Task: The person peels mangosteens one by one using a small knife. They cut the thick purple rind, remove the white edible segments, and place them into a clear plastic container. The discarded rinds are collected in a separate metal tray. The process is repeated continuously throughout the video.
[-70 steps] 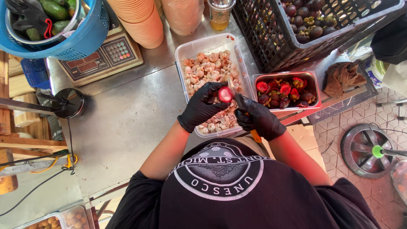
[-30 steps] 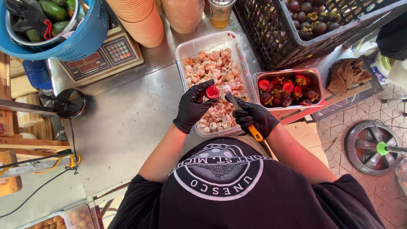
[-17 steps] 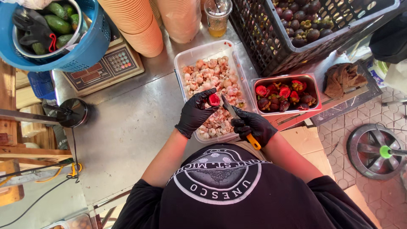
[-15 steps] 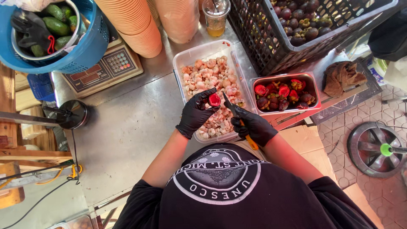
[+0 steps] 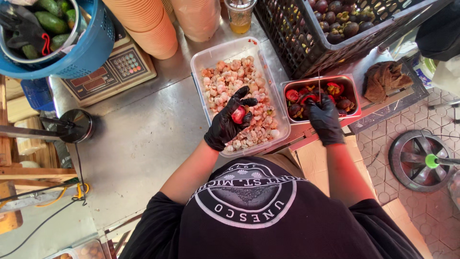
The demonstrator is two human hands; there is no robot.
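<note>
My left hand [image 5: 229,122], in a black glove, holds a cut red-fleshed mangosteen half [image 5: 238,115] over a clear plastic tub [image 5: 207,57] full of pale peeled fruit segments. My right hand [image 5: 324,116], also gloved, reaches over a small metal tray [image 5: 353,91] of dark shells and red rinds, gripping a thin knife [image 5: 319,82] whose blade points away from me.
A black crate [image 5: 297,43] of whole dark mangosteens stands behind the tray. Stacked orange cups [image 5: 148,24], a drink cup [image 5: 239,14], a digital scale [image 5: 110,72] and a blue basket [image 5: 91,48] of green fruit line the steel counter's back. A brown rag [image 5: 385,79] lies at right.
My right hand moved from beside the fruit over the tub to the metal tray on the right, taking the knife along. My left hand stays over the tub with the fruit half.
</note>
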